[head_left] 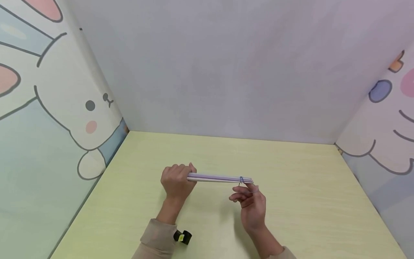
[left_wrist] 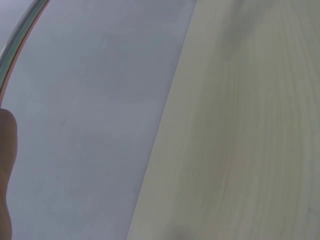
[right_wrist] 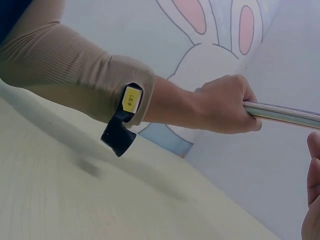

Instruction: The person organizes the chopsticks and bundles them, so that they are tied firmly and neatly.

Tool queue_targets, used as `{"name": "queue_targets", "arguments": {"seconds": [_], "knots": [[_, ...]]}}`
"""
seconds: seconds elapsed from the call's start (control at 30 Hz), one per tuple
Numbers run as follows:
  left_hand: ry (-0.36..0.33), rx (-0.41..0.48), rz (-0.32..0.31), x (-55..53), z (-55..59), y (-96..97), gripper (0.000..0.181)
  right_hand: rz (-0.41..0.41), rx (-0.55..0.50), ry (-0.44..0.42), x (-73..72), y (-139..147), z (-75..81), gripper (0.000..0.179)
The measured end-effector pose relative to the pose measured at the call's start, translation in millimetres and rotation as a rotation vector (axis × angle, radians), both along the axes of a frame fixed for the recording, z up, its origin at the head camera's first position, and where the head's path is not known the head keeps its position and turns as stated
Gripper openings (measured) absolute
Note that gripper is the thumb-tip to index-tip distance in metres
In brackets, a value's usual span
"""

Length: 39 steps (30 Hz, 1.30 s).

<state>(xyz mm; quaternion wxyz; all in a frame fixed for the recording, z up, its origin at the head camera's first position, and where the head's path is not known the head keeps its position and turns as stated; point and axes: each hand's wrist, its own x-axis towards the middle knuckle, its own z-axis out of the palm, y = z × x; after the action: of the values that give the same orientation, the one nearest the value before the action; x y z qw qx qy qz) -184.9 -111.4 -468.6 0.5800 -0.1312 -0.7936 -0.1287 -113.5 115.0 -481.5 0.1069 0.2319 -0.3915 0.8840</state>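
A slim bundle of pale lilac and white sticks is held level above the table; their exact kind cannot be told. My left hand grips its left end in a fist, the thumb along the sticks. Near the far right end, a thin blue band loops round the bundle. My right hand is just below that end, its curled fingers at the band, from which a thin strand runs down to them. In the right wrist view the bundle leaves the left fist, and right-hand fingers show at the edge.
The light yellow table lies below both hands. A grey wall stands behind, with cartoon-printed panels at the left and right. A black strap piece with a yellow label hangs at the left cuff.
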Motion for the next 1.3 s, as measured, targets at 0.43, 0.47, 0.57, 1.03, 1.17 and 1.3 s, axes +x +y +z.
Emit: {"name": "queue_targets", "arguments": {"seconds": [0.43,0.47,0.57,1.03,1.17,1.3], "knots": [[0.079,-0.059,-0.013,2.5,7.8,-5.5,0.033,-0.192,0.310,0.219,-20.5,24,12.7,0.036],[0.083,-0.060,-0.011,2.6,8.9,-5.7,0.033,-0.217,0.355,0.224,-21.7,26,14.1,0.033],[0.095,-0.061,-0.008,2.9,11.9,-6.4,0.034,-0.216,0.464,0.198,-23.6,33,17.7,0.026],[0.060,-0.038,0.020,3.4,13.1,-6.1,0.029,-0.373,0.369,0.257,-25.5,37,24.4,0.023],[0.039,-0.037,0.028,3.1,13.1,-5.7,0.028,-0.356,0.435,0.278,-27.5,41,27.1,0.028],[0.023,-0.045,0.022,3.8,12.7,-5.9,0.028,-0.313,0.554,0.296,-29.2,46,29.7,0.031]]}}
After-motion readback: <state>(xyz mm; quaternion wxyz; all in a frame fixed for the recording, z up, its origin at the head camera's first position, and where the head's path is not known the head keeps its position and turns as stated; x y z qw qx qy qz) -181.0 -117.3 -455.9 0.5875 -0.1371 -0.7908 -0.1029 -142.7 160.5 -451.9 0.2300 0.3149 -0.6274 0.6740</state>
